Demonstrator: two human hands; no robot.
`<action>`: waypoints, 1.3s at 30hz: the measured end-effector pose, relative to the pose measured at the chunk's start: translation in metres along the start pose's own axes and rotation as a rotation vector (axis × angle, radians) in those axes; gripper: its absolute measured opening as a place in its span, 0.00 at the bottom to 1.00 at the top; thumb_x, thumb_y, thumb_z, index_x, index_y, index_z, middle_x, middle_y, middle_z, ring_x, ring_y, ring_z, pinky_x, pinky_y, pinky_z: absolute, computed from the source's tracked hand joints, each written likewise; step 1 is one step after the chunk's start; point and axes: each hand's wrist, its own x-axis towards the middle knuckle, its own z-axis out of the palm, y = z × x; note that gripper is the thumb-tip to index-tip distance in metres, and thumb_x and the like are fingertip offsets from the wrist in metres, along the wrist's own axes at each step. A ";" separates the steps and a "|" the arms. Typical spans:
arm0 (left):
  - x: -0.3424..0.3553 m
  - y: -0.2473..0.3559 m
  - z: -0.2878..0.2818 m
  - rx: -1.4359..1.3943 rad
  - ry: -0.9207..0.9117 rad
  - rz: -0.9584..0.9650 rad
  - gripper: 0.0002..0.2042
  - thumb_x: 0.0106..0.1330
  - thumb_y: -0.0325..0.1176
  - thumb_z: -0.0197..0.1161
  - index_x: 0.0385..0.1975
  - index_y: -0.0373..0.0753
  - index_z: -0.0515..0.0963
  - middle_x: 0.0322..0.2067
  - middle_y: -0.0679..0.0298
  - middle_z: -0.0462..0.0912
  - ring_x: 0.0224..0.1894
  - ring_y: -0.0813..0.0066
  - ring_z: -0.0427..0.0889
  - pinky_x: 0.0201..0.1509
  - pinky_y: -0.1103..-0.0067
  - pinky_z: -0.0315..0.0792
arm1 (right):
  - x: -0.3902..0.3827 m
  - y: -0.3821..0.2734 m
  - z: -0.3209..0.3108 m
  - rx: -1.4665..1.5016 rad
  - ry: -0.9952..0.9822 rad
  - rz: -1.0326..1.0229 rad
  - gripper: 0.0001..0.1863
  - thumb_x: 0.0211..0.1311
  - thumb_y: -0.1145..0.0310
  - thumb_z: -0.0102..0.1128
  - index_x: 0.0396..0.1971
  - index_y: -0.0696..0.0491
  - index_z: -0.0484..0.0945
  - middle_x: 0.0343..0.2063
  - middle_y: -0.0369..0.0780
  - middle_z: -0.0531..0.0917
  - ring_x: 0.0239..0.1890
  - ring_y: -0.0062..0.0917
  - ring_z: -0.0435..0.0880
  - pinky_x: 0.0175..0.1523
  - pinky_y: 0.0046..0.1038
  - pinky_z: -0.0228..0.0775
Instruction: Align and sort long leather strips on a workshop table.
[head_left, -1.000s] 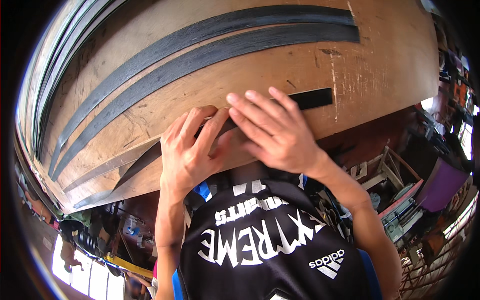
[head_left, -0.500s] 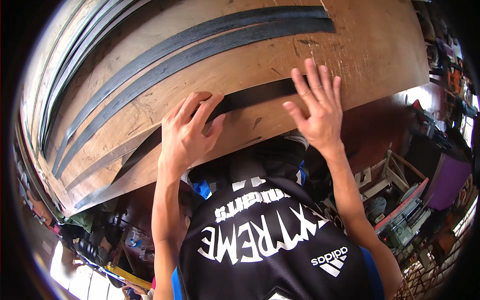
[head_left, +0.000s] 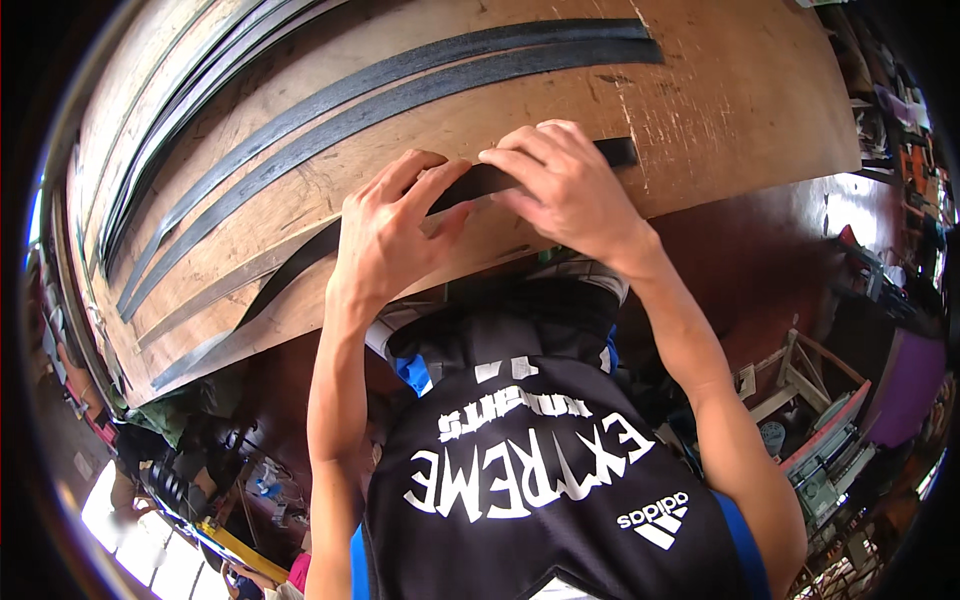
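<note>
A long dark strip [head_left: 618, 152] lies along the near side of the wooden table and curves down to the left, where its end shines. Across its middle are both hands. My left hand [head_left: 395, 225] has bent fingers over the strip's far side and the thumb at its near side, gripping it. Close beside it, my right hand [head_left: 575, 195] grips the strip the same way, its thumb slightly blurred. The strip's right end sticks out past my right hand. Part of its middle is hidden under my hands.
Two more black strips [head_left: 480, 72] lie side by side farther back on the wooden table [head_left: 740, 110]. A bundle of dark strips [head_left: 150, 145] runs along the far left. One thin brownish strip [head_left: 240, 285] lies behind the held one. Wooden frames [head_left: 795, 385] stand on the right.
My right hand has moved left from the strip's right end, going from spread fingers to curled ones, beside my left hand. The strip's right end now shows. My left hand has shifted slightly right.
</note>
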 end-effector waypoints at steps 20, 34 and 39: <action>0.009 -0.020 -0.001 0.092 -0.082 -0.015 0.21 0.50 0.28 0.77 0.47 0.43 0.85 0.38 0.62 0.85 0.34 0.63 0.85 0.39 0.72 0.78 | -0.030 0.081 -0.049 0.079 -0.020 0.292 0.22 0.44 0.57 0.81 0.41 0.46 0.86 0.40 0.31 0.79 0.46 0.31 0.73 0.58 0.33 0.65; 0.023 -0.041 0.009 -0.046 -0.098 -0.037 0.23 0.45 0.27 0.78 0.46 0.40 0.85 0.38 0.61 0.84 0.34 0.64 0.84 0.38 0.72 0.78 | -0.012 0.083 -0.029 0.157 -0.072 0.153 0.18 0.47 0.67 0.78 0.40 0.44 0.85 0.45 0.27 0.81 0.47 0.25 0.76 0.62 0.34 0.61; 0.021 -0.043 0.009 -0.052 -0.099 -0.049 0.23 0.45 0.27 0.78 0.46 0.40 0.85 0.37 0.61 0.84 0.34 0.64 0.84 0.37 0.72 0.78 | -0.011 0.084 -0.026 0.159 -0.068 0.143 0.16 0.47 0.68 0.78 0.38 0.44 0.85 0.43 0.26 0.82 0.45 0.25 0.76 0.59 0.34 0.62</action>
